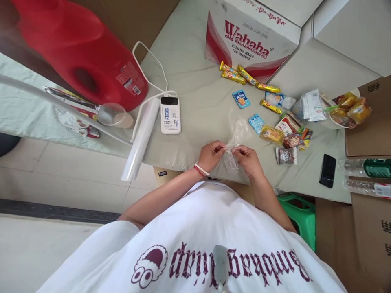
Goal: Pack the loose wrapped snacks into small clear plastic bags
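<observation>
A clear plastic bag [239, 131] is gathered at its middle between my two hands, just over the table's near edge. My left hand [213, 156], with bracelets at the wrist, pinches the gathered plastic between thumb and fingers. Close beside it, my right hand [247, 158] pinches the same gather from the other side. Part of the bag spreads away from me on the cloth, and a crumpled end hangs toward me. To the right of my right hand lie a yellow-wrapped snack [271, 134], a blue snack packet [256, 123] and a small dark-filled packet [286, 156].
A white power bank [171, 116] with a cable and a clear plastic roll [141, 138] lie left. Behind stand a red jug [88, 53] and a Wahaha carton [252, 40]. Rightward are a snack-filled bowl [338, 122], a phone [328, 171], bottles [366, 167] and a green stool [301, 211].
</observation>
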Demonstrator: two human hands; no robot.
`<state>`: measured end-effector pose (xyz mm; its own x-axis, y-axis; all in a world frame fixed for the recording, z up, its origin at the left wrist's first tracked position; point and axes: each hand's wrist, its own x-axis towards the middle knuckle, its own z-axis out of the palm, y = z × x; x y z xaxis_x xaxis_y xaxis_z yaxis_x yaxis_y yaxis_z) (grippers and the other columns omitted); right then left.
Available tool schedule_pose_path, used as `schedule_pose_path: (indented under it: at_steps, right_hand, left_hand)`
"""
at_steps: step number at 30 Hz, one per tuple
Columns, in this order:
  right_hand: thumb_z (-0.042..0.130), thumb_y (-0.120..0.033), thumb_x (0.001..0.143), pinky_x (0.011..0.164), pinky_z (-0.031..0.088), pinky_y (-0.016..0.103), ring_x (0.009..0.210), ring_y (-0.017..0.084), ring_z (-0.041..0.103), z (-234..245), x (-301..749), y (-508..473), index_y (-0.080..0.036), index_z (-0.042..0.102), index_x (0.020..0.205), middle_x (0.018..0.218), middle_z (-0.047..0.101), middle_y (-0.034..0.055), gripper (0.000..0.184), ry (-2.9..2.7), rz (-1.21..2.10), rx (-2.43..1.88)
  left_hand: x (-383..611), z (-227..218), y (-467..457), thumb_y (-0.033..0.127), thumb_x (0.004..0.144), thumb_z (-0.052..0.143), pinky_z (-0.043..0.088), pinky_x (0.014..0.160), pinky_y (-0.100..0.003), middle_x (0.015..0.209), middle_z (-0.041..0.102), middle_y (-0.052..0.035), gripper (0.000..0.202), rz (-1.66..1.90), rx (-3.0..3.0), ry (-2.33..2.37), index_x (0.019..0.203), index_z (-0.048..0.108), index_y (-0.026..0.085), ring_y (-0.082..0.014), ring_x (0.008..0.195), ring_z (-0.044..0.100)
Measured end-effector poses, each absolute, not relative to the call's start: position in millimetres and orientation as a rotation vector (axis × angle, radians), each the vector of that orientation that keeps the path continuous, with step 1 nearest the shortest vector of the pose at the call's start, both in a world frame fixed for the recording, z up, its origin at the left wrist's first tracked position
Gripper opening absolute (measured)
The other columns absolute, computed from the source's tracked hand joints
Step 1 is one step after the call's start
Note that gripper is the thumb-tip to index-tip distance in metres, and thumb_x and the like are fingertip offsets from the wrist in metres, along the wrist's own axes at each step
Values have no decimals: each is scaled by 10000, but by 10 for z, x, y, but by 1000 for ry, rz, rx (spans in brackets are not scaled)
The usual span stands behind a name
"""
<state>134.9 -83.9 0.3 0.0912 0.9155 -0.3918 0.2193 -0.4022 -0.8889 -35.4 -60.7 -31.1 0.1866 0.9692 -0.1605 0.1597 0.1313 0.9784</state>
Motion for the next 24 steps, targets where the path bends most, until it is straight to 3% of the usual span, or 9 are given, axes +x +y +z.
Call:
schedule_pose_path:
  at_steps: [8, 14, 16, 20, 24]
  right_hand:
    - [646, -444, 846, 656, 393, 286, 681, 159, 526, 259, 1480, -731, -192, 730, 832, 750, 652, 29, 266, -1657, 955, -1783]
    - [641, -525, 850, 549, 285, 266, 569, 118, 375, 373, 1323, -681, -189, 679, 771, 591, 464, -40, 347, -1520, 1202, -1766]
    - [629, -565, 861, 538, 261, 268, 565, 116, 342, 370, 1263, -694, -196, 659, 736, 581, 433, -41, 391, -1504, 1267, -1729]
    - [611, -606, 877, 536, 272, 269, 574, 123, 364, 343, 1225, -716, -202, 677, 754, 626, 518, -17, 427, -1475, 1359, -1671]
    - [643, -580, 854, 504, 269, 255, 555, 121, 373, 368, 1357, -674, -202, 686, 760, 605, 525, -14, 391, -1447, 1367, -1706]
  left_hand:
    - [-623, -185, -351, 422, 751, 702, 370, 590, -247, 630, 544, 44, 243, 868, 1110, 1155, 750, 642, 186, -109, 605, 459]
    - [-538, -69, -393, 610, 809, 673, 319, 492, -244, 511, 464, 53, 478, 731, 1026, 1247, 629, 480, 212, -96, 492, 402]
    - [-497, -25, -431, 637, 841, 635, 324, 471, -247, 515, 504, 30, 513, 622, 977, 1164, 606, 497, 202, -96, 470, 437]
    - [-463, 8, -477, 467, 824, 703, 394, 477, -226, 761, 706, -42, 319, 579, 844, 1091, 747, 648, 163, -129, 573, 631]
    - [-534, -44, -473, 362, 825, 704, 457, 512, -230, 909, 763, -85, 208, 474, 783, 1062, 816, 690, 154, -155, 640, 711]
